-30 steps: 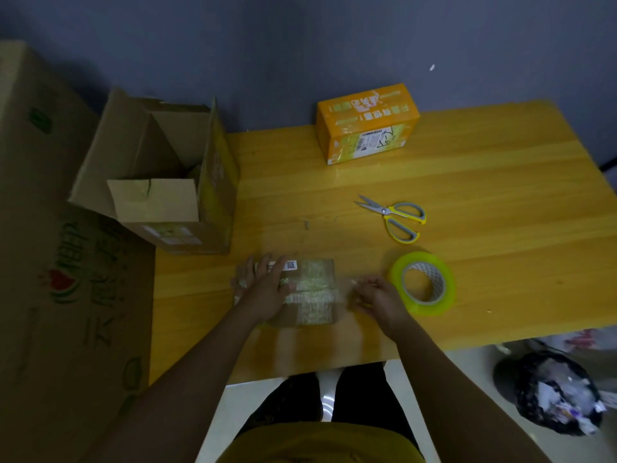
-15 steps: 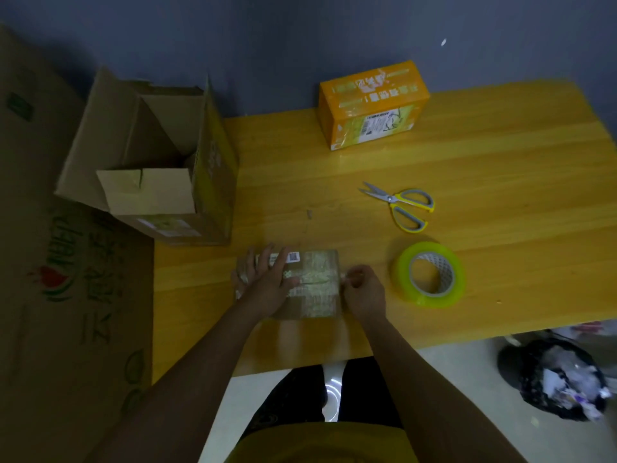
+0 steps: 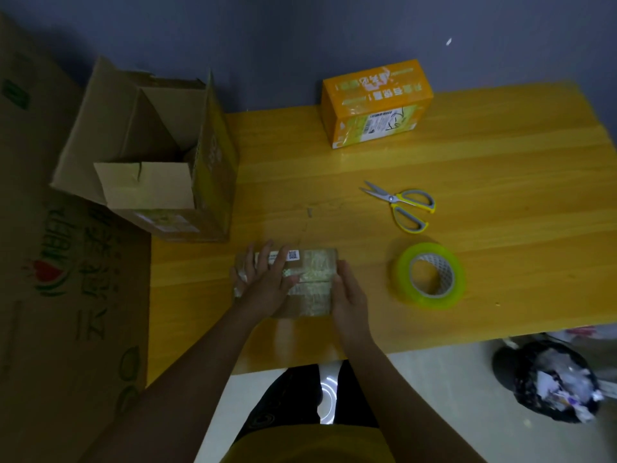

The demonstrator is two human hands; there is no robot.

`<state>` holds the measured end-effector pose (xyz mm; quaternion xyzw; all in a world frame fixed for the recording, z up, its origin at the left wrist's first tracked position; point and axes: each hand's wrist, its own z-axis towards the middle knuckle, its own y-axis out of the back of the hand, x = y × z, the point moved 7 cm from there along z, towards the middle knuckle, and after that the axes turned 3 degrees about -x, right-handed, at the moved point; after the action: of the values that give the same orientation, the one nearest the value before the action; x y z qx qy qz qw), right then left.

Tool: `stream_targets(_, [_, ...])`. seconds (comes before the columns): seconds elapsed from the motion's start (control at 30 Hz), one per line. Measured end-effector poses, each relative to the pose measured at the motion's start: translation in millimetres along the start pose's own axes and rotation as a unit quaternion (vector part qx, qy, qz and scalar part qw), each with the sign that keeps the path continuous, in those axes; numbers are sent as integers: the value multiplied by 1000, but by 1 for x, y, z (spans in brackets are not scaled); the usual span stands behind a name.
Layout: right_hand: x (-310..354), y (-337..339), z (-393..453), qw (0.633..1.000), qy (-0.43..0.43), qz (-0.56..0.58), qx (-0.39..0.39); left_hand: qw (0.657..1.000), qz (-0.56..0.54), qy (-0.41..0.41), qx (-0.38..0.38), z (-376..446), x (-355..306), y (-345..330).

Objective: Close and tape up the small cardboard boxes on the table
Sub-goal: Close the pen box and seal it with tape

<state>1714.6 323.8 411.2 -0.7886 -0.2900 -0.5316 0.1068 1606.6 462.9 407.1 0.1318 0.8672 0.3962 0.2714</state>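
While the small brown cardboard box [image 3: 310, 282], wrapped in clear tape, lies near the front edge of the yellow wooden counter [image 3: 500, 262], both hands rest on it. The left hand [image 3: 267, 285] lies flat on the box's top with fingers straight and spread, covering its left part, fingertips toward a white printed label near the far edge. The right hand [image 3: 349, 295] presses its straight fingers against the box's right side; nothing is curled around the box. Just right of the box, apart from it, a roll of yellow-green clear tape [image 3: 429, 275] lies flat on the counter. Beyond the roll, silver scissors with grey and yellow handles [image 3: 400, 207] lie with blades slightly parted, pointing left. At the counter's far edge stands a closed orange printed carton [image 3: 375, 105]. On the far left corner sits a large brown cardboard box with its flaps open [image 3: 150, 155], overhanging the left edge. Below the counter's front right corner, a black bag full of paper scraps [image 3: 554, 382] sits on the floor
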Motion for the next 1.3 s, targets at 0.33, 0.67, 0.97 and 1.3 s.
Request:
stream_targets(0.33, [-17,-20,19,988,-56,-113,89,997,-67,-15,-25,-8,-1,4])
stream_targets(0.67, [-4,-12,10,989,-34,-144,3,922,-334,172,-97,-32,49,16])
stream_targets(0.97, [44,11,20,993,39,-105,-42,888,-423,141,-114,-27,27,18])
stream_targets(1.3, [11,31,33,993,-24,-118,-18,927,-346,93,-115,-16,5,14])
